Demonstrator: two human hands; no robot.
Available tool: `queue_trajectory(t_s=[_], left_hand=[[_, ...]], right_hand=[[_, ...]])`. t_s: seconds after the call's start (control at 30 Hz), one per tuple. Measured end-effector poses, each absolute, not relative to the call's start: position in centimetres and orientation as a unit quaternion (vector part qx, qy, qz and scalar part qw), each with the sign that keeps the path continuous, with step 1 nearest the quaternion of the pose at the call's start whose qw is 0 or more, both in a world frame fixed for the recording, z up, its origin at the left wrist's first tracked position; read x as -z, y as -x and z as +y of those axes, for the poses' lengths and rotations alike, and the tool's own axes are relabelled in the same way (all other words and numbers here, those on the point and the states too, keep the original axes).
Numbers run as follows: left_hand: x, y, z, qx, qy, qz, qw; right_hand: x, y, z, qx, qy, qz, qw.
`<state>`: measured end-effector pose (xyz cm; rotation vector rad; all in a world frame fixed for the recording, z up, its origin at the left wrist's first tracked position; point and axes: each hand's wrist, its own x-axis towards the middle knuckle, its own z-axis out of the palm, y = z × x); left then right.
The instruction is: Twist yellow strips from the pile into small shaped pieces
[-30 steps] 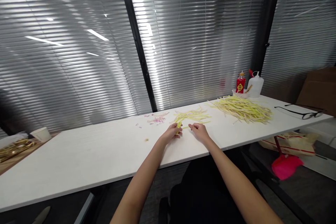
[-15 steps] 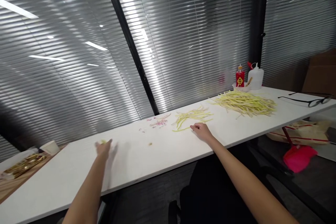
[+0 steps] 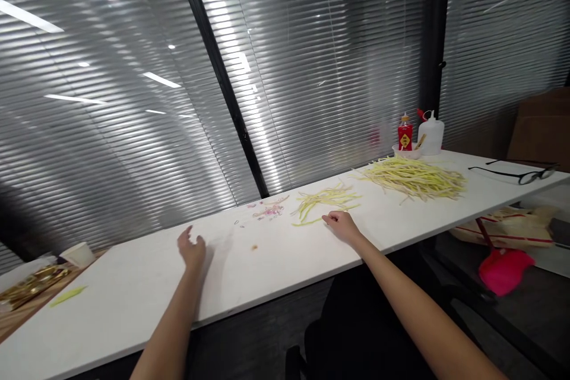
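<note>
My left hand (image 3: 191, 247) is above the left half of the white table (image 3: 249, 279), fingers apart and holding nothing. A short yellow-green bundle (image 3: 68, 295) lies at the table's left end. My right hand (image 3: 342, 225) is closed at the end of a long yellow-green strand (image 3: 307, 223), beside a small loose pile of similar strands (image 3: 327, 197). Whether its fingers grip that strand is hard to make out. Behind and to the right lies a large heap of strands (image 3: 414, 177). Small pinkish scraps (image 3: 271, 209) are left of the small pile.
At the back right stand a red bottle (image 3: 405, 133), a white bottle (image 3: 431, 134) and a shallow bowl (image 3: 407, 153). Black glasses (image 3: 529, 177) lie at the right end. A paper cup (image 3: 80, 255) and gold packets (image 3: 35, 286) are at the far left.
My left hand has moved right and opened. The yellow-green bundle that was near it now lies at the table's left end. My right hand has barely moved.
</note>
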<state>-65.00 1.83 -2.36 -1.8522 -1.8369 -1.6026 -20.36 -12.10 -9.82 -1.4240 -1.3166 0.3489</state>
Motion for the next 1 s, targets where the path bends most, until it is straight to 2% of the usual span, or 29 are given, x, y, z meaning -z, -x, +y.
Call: queue_trajectory(t_s=[0.23, 0.33, 0.4, 0.57, 0.73, 1.0], left_hand=[[2.8, 45.4, 0.1, 0.506, 0.758, -0.367, -0.186], [3.6, 37.8, -1.5, 0.444, 0.789, -0.316, -0.282], [4.4, 33.8, -2.7, 0.365, 0.826, -0.297, -0.310], [6.2, 29.9, -5.0, 0.273, 0.876, -0.288, -0.275], [6.6, 32.0, -4.5, 0.267, 0.875, -0.312, -0.256], [7.1, 33.2, -3.3, 0.275, 0.884, -0.340, -0.164]], right_hand=[[9.8, 20.4, -12.0, -0.158, 0.604, -0.540, 0.565], [9.9, 20.3, -11.8, -0.161, 0.606, -0.532, 0.569], [10.0, 20.1, -11.5, -0.153, 0.610, -0.530, 0.569], [10.6, 19.3, -10.3, -0.071, 0.647, -0.528, 0.545], [11.1, 18.8, -9.3, -0.045, 0.678, -0.543, 0.494], [10.2, 18.7, -8.3, -0.011, 0.705, -0.552, 0.444]])
